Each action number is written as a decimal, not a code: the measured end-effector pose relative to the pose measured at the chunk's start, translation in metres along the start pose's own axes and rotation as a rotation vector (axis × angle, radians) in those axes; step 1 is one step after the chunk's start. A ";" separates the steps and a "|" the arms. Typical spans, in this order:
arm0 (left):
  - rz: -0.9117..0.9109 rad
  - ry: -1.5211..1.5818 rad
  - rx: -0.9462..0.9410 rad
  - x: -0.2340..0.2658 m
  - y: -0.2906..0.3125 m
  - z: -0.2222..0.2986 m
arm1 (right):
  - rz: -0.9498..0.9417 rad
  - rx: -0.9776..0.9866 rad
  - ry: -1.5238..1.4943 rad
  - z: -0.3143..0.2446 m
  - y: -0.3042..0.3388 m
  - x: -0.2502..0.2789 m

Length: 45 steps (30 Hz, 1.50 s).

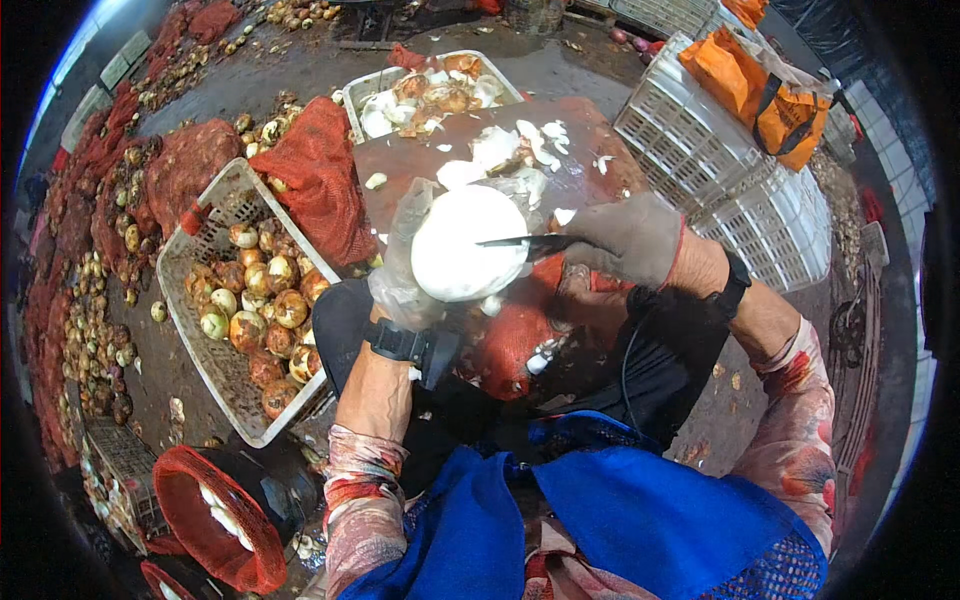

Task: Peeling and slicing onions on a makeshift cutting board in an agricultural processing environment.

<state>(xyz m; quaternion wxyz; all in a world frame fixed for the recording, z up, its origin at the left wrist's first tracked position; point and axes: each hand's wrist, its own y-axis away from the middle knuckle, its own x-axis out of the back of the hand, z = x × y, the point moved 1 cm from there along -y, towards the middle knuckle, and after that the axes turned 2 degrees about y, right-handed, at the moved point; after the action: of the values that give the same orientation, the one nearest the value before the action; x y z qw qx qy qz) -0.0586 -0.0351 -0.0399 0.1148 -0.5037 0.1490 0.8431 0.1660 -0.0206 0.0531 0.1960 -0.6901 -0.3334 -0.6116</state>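
Observation:
A large peeled white onion (462,255) rests in my left hand (398,275), which wears a thin pale glove and curls round its left side. My right hand (628,238), in a grey-brown glove, grips a knife (530,241). Its dark blade points left and lies across the onion's right side. Just beyond both hands stands a reddish-brown board (590,125), with white onion scraps (495,150) strewn over it. Between my knees is a red net bag (510,350) with a few white scraps on it.
To my left stands a white crate (205,355) of unpeeled onions, beside a red mesh sack (320,180). A crate (508,82) of peelings sits past the board. Stacked white crates (680,130) with an orange bag (735,85) are at right. A net-lined bucket (180,500) stands lower left.

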 end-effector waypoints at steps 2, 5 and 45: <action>0.005 -0.222 -0.056 0.002 0.003 0.001 | -0.076 -0.107 -0.171 -0.005 -0.006 -0.013; -0.020 -0.888 -0.218 0.001 0.011 0.003 | 0.297 0.180 -0.263 0.000 -0.002 -0.058; -0.171 -0.132 -0.248 -0.001 0.009 0.035 | 0.528 0.072 -0.502 -0.038 -0.023 -0.061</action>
<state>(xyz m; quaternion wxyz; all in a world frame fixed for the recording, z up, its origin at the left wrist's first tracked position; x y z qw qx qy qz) -0.0901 -0.0309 -0.0220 0.1326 -0.4684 -0.0077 0.8735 0.1211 -0.0442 -0.0025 0.2834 -0.8737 -0.2030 -0.3392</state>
